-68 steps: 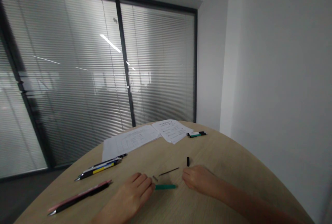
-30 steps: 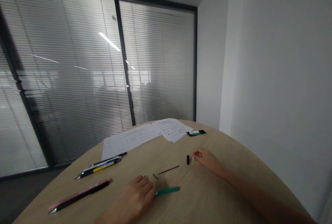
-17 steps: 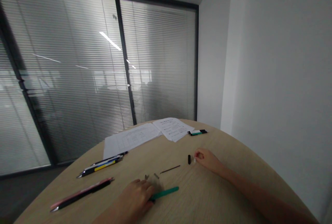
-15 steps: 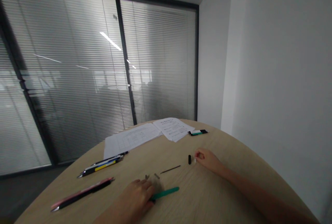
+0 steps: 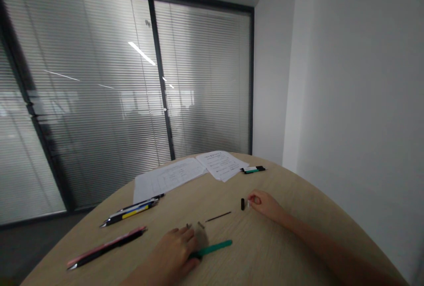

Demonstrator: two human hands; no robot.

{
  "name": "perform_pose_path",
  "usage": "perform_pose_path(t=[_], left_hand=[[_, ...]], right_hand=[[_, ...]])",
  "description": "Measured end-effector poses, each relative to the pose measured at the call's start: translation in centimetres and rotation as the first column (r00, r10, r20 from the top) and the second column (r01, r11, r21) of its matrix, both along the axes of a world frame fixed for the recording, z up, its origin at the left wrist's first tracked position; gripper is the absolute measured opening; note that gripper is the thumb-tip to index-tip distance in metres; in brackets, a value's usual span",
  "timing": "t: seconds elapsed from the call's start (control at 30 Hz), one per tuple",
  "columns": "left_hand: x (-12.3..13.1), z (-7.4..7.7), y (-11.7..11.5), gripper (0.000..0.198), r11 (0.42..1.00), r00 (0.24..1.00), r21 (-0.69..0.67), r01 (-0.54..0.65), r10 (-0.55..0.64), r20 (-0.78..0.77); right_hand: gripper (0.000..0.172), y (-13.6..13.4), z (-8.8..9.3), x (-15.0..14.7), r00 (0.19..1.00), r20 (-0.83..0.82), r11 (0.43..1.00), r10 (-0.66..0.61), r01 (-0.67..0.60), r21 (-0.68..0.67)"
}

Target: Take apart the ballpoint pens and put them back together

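My left hand (image 5: 175, 250) rests low on the wooden table (image 5: 298, 215), its fingers closed over the near end of a green pen barrel (image 5: 215, 247) that points right. Just beyond its fingertips lie two small metal parts (image 5: 194, 225) and a thin dark refill (image 5: 217, 217). My right hand (image 5: 263, 203) reaches further out, fingers pinched on a tiny white piece, right beside a short black cap (image 5: 243, 204) that lies on the table.
A pink and black pen (image 5: 106, 248) lies at the left, two more pens (image 5: 132, 211) behind it. White papers (image 5: 185, 172) and a green and black marker (image 5: 253, 170) sit at the table's far side. Glass walls with blinds stand beyond, a white wall to the right.
My right hand left the green barrel, reached out beside the black cap and pinched a small white piece. My left hand closed over the barrel's near end and tilted it.
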State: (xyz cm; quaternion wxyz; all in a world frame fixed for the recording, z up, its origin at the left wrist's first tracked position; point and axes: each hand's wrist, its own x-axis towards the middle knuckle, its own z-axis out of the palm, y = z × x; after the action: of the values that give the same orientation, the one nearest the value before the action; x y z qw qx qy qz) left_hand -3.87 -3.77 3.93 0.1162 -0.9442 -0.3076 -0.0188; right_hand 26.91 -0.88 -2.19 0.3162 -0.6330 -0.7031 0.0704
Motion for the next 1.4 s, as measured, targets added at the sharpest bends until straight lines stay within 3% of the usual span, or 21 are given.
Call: perform_pose_path(t=[0.2, 0.33, 0.5, 0.6, 0.67, 0.77, 0.87, 0.93, 1.0, 1.23, 1.4], left_hand=[[0.0, -0.6, 0.0, 0.012, 1.000, 0.999, 0.010, -0.023, 0.022, 0.036], [0.2, -1.5, 0.2, 0.010, 0.998, 0.998, 0.058, 0.036, -0.039, 0.051], [0.2, -1.8, 0.5, 0.008, 0.995, 0.997, 0.076, 0.068, -0.070, 0.030], [0.0, -1.8, 0.9, 0.007, 0.990, 0.987, 0.117, 0.078, -0.093, 0.130], [-0.2, -1.9, 1.5, 0.006, 0.979, 0.964, 0.178, 0.103, -0.142, 0.225], [-0.5, -2.2, 2.4, 0.016, 0.946, 0.911, 0.292, 0.137, -0.236, 0.337], [-0.7, -2.1, 2.7, 0.026, 0.918, 0.879, 0.368, 0.146, -0.291, 0.377], [-0.6, -1.7, 2.5, 0.026, 0.909, 0.879, 0.389, 0.149, -0.302, 0.370], [-0.4, -1.3, 2.0, 0.023, 0.904, 0.880, 0.400, 0.150, -0.307, 0.364], [0.0, -1.2, 1.3, 0.024, 0.883, 0.855, 0.437, 0.172, -0.354, 0.379], [0.0, -1.0, 1.2, 0.022, 0.878, 0.856, 0.448, 0.168, -0.356, 0.375]], right_hand=[[0.020, 0.2, -0.2, 0.3, 0.997, -0.007, 0.997, 0.074, -0.074, 0.021], [0.015, 0.1, -0.3, 0.1, 0.994, 0.009, 0.994, 0.108, -0.109, 0.028], [0.013, 0.1, -0.1, 0.0, 0.998, -0.058, 1.000, -0.001, 0.001, -0.001], [0.015, -0.1, 0.2, -0.3, 0.985, -0.162, 0.999, -0.052, 0.052, -0.003], [0.016, -0.6, 0.6, -0.7, 0.982, -0.189, 0.995, -0.016, 0.035, 0.094], [0.019, -1.9, 1.4, -1.9, 0.995, -0.061, 0.953, 0.079, -0.057, 0.299], [0.024, -3.7, 2.1, -3.5, 0.963, 0.219, 0.855, 0.158, -0.244, 0.457], [0.027, -4.8, 2.4, -4.7, 0.908, 0.389, 0.772, 0.157, -0.358, 0.525], [0.026, -5.6, 2.7, -5.7, 0.866, 0.471, 0.730, 0.166, -0.429, 0.532], [0.031, -6.3, 3.2, -6.7, 0.908, 0.350, 0.718, 0.231, -0.402, 0.568], [0.030, -6.3, 3.2, -6.6, 0.909, 0.349, 0.720, 0.226, -0.398, 0.569]])
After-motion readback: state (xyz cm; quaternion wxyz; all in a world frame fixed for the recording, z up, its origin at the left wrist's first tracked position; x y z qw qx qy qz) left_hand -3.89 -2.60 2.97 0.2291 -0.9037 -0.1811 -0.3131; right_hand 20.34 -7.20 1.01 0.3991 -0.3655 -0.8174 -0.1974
